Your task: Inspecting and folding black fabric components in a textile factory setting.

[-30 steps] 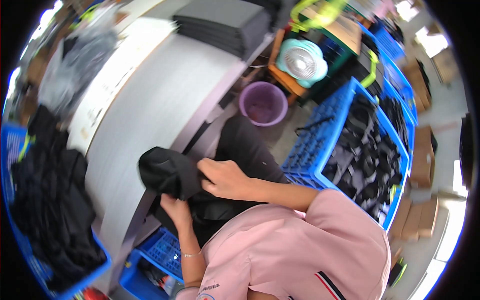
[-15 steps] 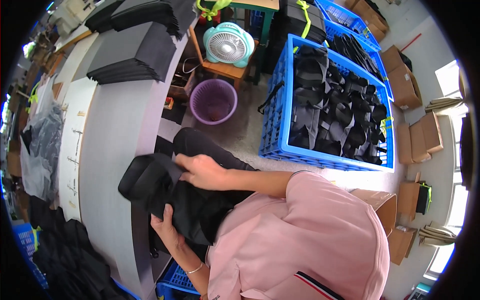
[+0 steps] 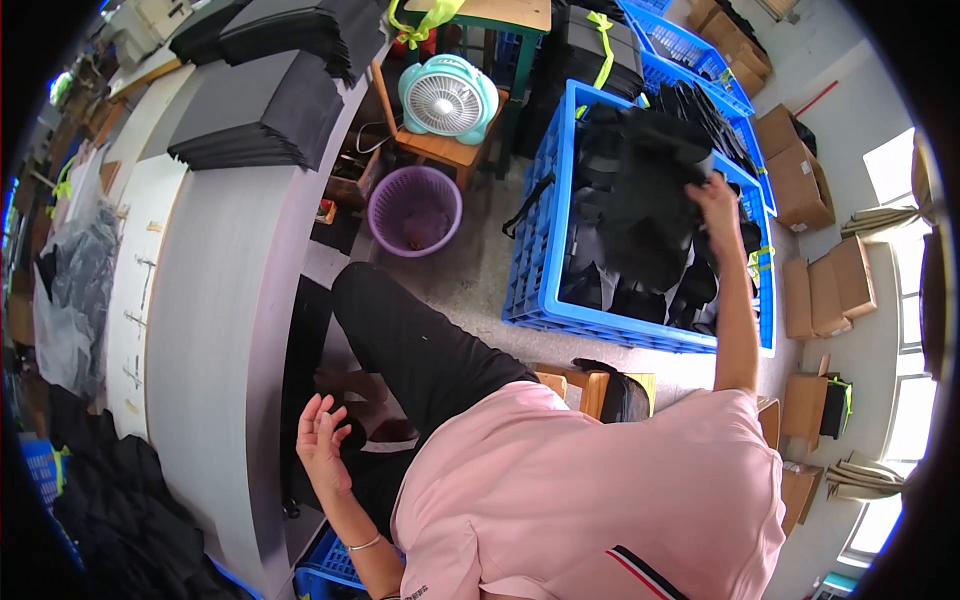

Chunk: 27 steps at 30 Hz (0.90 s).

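Observation:
A large black fabric piece (image 3: 650,205), smeared by motion, is over the blue crate (image 3: 557,200) on the right. My right hand (image 3: 716,208), its arm stretched out, is closed at the right edge of that piece; the exact grip is blurred. Under and around the piece, the crate holds a heap of black and grey fabric pieces (image 3: 690,295), some with curled bands. My left hand (image 3: 322,445) is raised beside the grey table's edge, fingers loosely bent and apart, with nothing in it.
A long grey table (image 3: 215,330) runs along the left, bearing stacked dark sheets (image 3: 255,110). Ahead are a purple basket (image 3: 415,210) and a teal fan (image 3: 447,97) on a wooden chair. Cardboard boxes (image 3: 795,165) line the right wall. Black cloth (image 3: 120,500) hangs at lower left.
The black fabric piece has gone from my lap to over the crate, along with my right hand. My left hand has let go of it and stays near the table.

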{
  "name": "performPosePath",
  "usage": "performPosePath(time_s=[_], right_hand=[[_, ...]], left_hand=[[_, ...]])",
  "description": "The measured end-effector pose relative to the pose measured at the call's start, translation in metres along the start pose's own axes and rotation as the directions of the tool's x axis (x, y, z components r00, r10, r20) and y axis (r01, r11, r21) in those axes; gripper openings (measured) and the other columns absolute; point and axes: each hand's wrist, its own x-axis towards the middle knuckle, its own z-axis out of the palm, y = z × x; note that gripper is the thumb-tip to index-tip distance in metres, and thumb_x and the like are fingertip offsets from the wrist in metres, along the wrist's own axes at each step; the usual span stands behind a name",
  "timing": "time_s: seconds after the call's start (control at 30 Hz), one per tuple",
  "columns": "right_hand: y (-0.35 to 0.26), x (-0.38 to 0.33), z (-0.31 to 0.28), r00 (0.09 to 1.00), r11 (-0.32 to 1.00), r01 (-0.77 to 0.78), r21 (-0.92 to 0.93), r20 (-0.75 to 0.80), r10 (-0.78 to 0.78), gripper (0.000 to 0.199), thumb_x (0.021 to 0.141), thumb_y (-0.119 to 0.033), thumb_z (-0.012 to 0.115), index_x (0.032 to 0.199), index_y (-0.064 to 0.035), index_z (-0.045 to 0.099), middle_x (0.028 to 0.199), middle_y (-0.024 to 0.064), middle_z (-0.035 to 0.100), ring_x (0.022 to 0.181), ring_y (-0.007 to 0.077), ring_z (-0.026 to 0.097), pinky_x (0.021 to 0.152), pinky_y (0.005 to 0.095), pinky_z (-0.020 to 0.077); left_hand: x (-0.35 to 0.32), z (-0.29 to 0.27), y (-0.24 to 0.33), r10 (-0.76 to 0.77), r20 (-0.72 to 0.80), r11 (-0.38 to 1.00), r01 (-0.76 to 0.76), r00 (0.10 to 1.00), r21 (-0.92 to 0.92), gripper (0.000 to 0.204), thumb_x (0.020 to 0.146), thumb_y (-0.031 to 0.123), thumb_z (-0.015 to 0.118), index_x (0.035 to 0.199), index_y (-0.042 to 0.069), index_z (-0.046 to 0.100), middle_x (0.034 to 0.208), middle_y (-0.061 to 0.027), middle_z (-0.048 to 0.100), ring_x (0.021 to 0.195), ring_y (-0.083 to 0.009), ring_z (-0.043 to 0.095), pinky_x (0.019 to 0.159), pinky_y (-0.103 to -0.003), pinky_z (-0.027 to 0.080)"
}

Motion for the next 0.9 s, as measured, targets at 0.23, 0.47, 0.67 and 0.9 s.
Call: performPosePath(time_s=[0.23, 0.47, 0.67, 0.9], right_hand=[[0.040, 0.134, -0.017, 0.863, 0.711, 0.127, -0.692, -0.276, -0.423, 0.064, 0.094, -0.033, 0.064, 0.147, -0.0052, 0.042, 0.152, 0.0222, 0.039, 0.134, 0.0389, 0.046, 0.113, 0.0440, 0.0349], [-0.049, -0.034, 0.266, 0.514, 0.506, 0.851, -0.143, 0.422, -0.747, 0.048, 0.088, 0.000, 0.062, 0.135, -0.0007, 0.051, 0.146, 0.0238, 0.042, 0.134, 0.0394, 0.043, 0.109, 0.0465, 0.0373], [-0.162, -0.214, 0.379, 0.100, 0.272, 0.942, 0.197, 0.609, -0.787, 0.043, 0.087, -0.001, 0.062, 0.130, -0.0007, 0.056, 0.148, 0.0238, 0.041, 0.125, 0.0393, 0.051, 0.102, 0.0481, 0.0421], [-0.216, -0.283, 0.411, -0.112, 0.203, 0.848, 0.490, 0.539, -0.835, 0.035, 0.090, 0.000, 0.062, 0.125, 0.0003, 0.059, 0.147, 0.0205, 0.043, 0.122, 0.0329, 0.056, 0.099, 0.0411, 0.0448]], left_hand=[[0.007, -0.032, 0.030, 0.137, -0.139, 0.991, -0.135, 0.981, 0.021, 0.041, 0.097, 0.016, 0.063, 0.131, -0.003, 0.054, 0.125, -0.0159, 0.064, 0.102, -0.0197, 0.067, 0.080, -0.029, 0.055], [0.008, -0.116, 0.071, 0.547, -0.481, 0.786, -0.223, 0.685, 0.576, 0.021, 0.093, 0.014, 0.066, 0.109, 0.002, 0.069, 0.111, -0.0098, 0.070, 0.094, -0.0167, 0.067, 0.079, -0.029, 0.054], [0.021, -0.245, 0.131, 0.897, -0.383, 0.343, 0.198, 0.222, 0.918, 0.039, 0.077, 0.005, 0.072, 0.115, 0.006, 0.065, 0.138, -0.0160, 0.052, 0.136, -0.0365, 0.040, 0.112, -0.045, 0.032], [-0.008, -0.273, 0.112, 0.931, -0.313, 0.179, 0.515, 0.187, 0.839, 0.056, 0.068, 0.009, 0.079, 0.121, 0.012, 0.061, 0.140, -0.0110, 0.048, 0.136, -0.0309, 0.038, 0.111, -0.053, 0.027]])
